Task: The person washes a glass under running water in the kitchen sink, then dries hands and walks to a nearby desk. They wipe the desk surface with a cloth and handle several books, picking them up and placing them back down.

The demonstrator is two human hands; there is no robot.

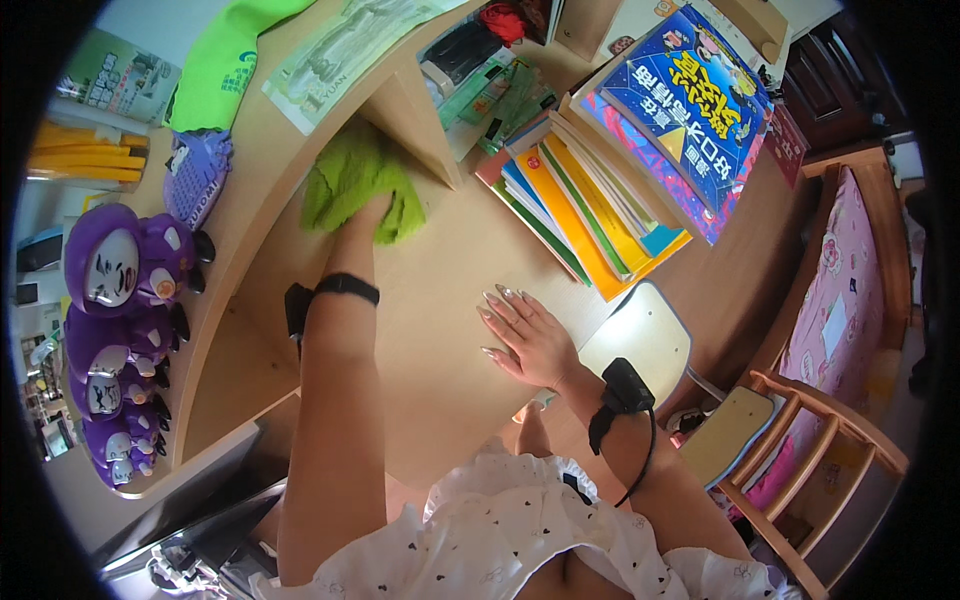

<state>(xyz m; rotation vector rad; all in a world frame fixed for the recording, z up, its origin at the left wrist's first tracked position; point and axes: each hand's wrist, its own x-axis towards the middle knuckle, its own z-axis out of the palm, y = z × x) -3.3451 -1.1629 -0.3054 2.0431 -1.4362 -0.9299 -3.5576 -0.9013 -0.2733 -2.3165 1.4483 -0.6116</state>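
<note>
My left hand (372, 211) reaches under the curved shelf with a fluffy lime-green cloth (360, 176) bunched around it. The cloth lies against the desk at the back, and its folds hide most of the fingers. Palm down, my right hand (534, 339) rests near the front of the wooden desk (431, 322), holding nothing, its long-nailed fingers spread a little. Beyond those fingertips sits a slanted stack of books and notebooks (574, 202), topped by a blue comic-style book (686, 105).
Purple figurines (112, 262), a bright green fabric item (217, 67) and a banknote-patterned sheet (345, 52) occupy the curved shelf (247, 202). An upright divider (416, 112) stands beside the cloth. Right of the desk are a chair (645, 337) and a wooden bed ladder (806, 457).
</note>
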